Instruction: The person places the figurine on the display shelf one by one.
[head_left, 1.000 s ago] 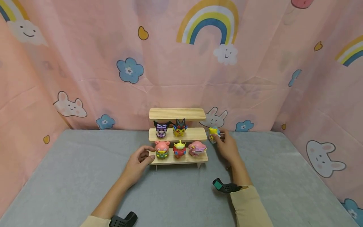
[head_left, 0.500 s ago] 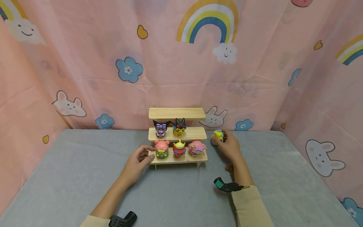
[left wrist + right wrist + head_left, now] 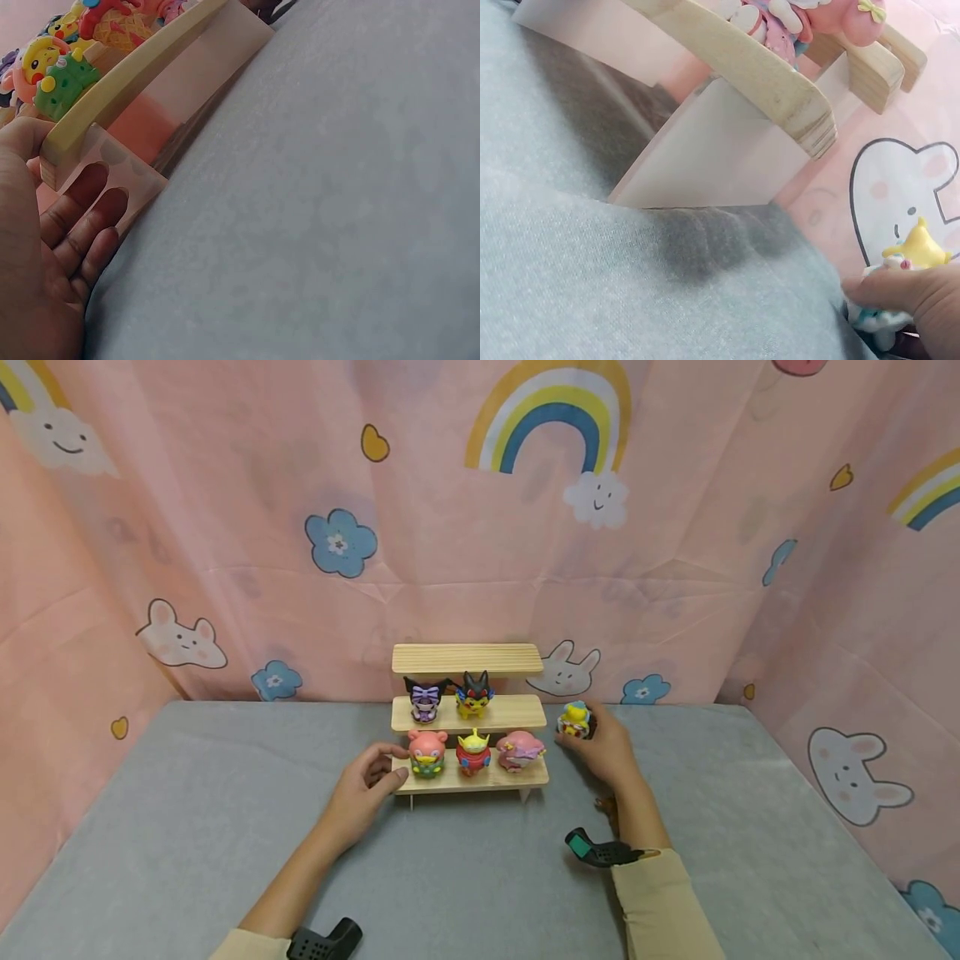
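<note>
A three-tier wooden display stand (image 3: 468, 785) stands on the grey tabletop. At the left end of its lowest board, my left hand (image 3: 363, 797) grips the edge with thumb and fingers; in the left wrist view the board's end (image 3: 71, 139) meets that hand. My right hand (image 3: 609, 747) holds a small yellow and blue figurine (image 3: 575, 720) just right of the stand, thumb across its front. The right wrist view shows the figurine's yellow top (image 3: 921, 244) above the thumb; its lower part is partly hidden.
A pink bear-like figurine (image 3: 427, 753), a red-suited alien figurine (image 3: 474, 753) and a pink figurine (image 3: 521, 750) line the lowest board. A purple figurine (image 3: 425, 702) and a black-eared figurine (image 3: 473, 697) stand on the middle one. A brown object (image 3: 603, 807) shows beside the right forearm.
My right hand has drawn the figurine slightly to the right, away from the stand, and the figurine has turned in the fingers. The left hand stays at the board's end.
</note>
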`<state>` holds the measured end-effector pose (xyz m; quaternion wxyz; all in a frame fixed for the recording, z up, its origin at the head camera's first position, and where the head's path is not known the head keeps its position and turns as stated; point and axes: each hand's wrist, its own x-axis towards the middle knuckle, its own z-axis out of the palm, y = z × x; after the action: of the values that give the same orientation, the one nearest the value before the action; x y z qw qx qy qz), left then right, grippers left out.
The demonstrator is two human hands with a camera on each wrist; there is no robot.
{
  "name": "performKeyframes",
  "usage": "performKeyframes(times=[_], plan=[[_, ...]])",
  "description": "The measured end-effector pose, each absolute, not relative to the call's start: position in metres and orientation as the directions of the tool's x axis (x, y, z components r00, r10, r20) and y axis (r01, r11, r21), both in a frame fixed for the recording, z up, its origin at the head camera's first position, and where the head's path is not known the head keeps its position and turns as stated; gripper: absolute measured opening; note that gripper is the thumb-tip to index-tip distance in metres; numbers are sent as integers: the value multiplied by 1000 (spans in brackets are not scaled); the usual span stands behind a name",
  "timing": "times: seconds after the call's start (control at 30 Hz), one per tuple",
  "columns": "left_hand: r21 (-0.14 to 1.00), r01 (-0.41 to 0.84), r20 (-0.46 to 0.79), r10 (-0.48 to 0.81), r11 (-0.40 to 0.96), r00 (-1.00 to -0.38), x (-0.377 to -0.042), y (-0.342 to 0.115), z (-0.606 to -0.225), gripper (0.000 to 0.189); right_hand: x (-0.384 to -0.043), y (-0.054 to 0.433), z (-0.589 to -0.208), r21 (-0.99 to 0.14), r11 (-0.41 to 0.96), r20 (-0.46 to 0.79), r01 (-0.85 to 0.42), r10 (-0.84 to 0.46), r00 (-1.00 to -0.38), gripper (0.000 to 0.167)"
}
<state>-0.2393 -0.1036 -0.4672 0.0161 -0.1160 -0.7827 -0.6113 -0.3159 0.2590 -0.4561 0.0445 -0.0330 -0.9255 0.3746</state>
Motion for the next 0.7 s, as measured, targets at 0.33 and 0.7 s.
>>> performKeyframes(times=[0.33, 0.7], plan=[[955, 194, 159, 164, 225, -973, -238, -104, -465, 24, -316, 257, -458, -658, 753, 147, -18, 105, -983, 59], [954, 207, 173, 166, 218, -971, -238, -104, -466, 24, -313, 253, -456, -637, 761, 225, -126, 27, -974, 54]])
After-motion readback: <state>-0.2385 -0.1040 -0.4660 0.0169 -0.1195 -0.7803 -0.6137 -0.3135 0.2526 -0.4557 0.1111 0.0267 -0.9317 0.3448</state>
